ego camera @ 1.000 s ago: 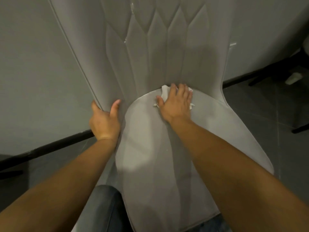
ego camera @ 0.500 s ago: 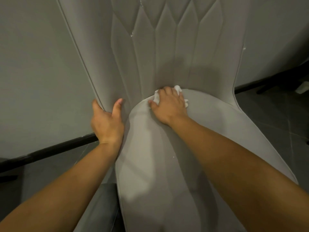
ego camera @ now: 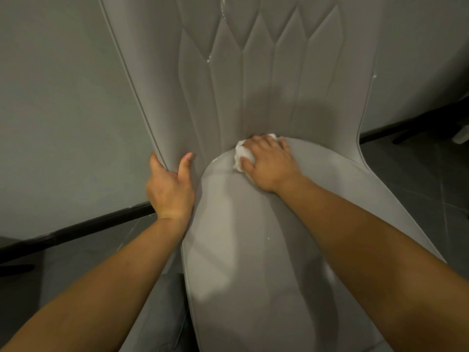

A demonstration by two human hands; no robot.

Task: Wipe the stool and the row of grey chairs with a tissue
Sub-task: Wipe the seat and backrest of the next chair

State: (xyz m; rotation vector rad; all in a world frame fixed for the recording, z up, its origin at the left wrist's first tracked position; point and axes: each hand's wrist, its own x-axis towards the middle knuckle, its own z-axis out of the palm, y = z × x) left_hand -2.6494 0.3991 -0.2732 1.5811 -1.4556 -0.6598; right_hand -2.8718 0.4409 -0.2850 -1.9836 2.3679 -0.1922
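Grey chair (ego camera: 253,250) steadied by left hand (ego camera: 170,189) gripping its back edge (for bracing); right hand (ego camera: 269,163) clutching white tissue (ego camera: 241,154), wiping seat crease

A plain grey wall (ego camera: 58,102) filled the left of the view and showed again at the upper right. A black skirting (ego camera: 83,228) ran along its foot on the left, and a matching strip (ego camera: 406,123) ran along the right side. The floor (ego camera: 429,184) was laid in dark grey tiles with thin pale joints. At the far right edge, dark legs (ego camera: 429,132) of some furniture crossed the floor, with a small pale thing (ego camera: 462,137) beside them, too blurred to name. At the bottom, low on the left, sat a dark grey padded surface (ego camera: 162,313). Light was dim and even, with 1 soft bright patch low in the middle.
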